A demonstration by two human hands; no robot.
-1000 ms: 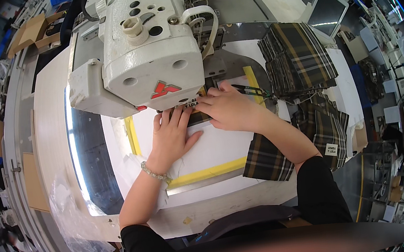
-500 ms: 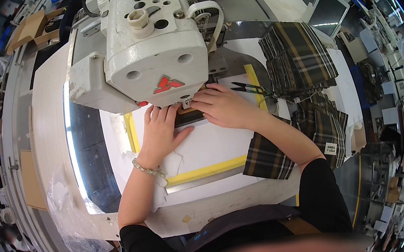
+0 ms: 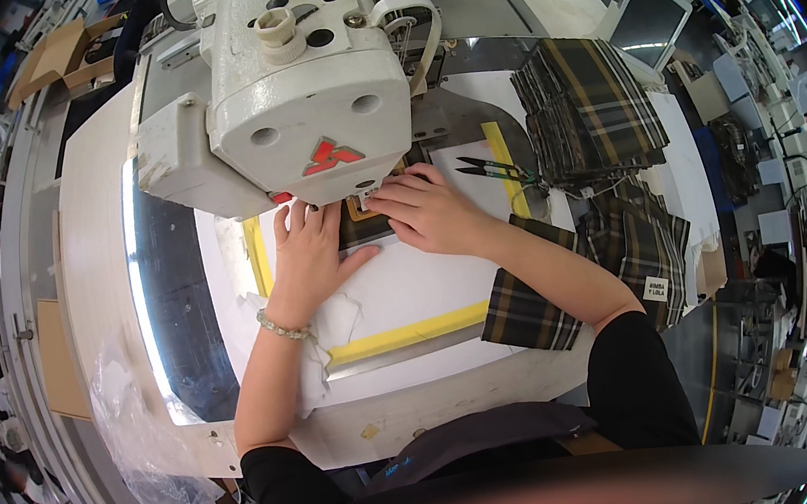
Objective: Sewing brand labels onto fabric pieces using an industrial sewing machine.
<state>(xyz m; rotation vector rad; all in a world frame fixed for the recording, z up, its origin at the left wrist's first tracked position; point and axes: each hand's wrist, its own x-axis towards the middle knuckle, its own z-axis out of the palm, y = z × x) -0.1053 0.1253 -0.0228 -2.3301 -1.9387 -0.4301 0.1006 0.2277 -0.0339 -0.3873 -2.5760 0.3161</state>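
Note:
Under the white sewing machine head [image 3: 310, 102], a dark plaid fabric piece [image 3: 357, 233] lies on the white work surface. A small orange-brown frame [image 3: 357, 213] sits on it, partly hidden below the machine. My left hand [image 3: 309, 259] rests flat at the fabric's left edge, fingers spread and thumb pointing right. My right hand [image 3: 437, 213] lies at the other side, fingers stretched apart, with fingertips at the frame's right edge. What lies right under those fingertips is partly covered. The needle area is hidden by the machine head.
Black thread snips [image 3: 489, 169] lie right of my right hand. Beyond them stands a stack of plaid pieces [image 3: 592, 108]; more plaid pieces [image 3: 531, 307] lie under my right forearm, one with a white label [image 3: 657, 288]. Yellow tape [image 3: 408, 332] borders the white surface.
My hands stay close to the machine head. The right fingertips have shifted slightly left, and the white label seen between them earlier is now mostly covered. More of the orange-brown frame shows.

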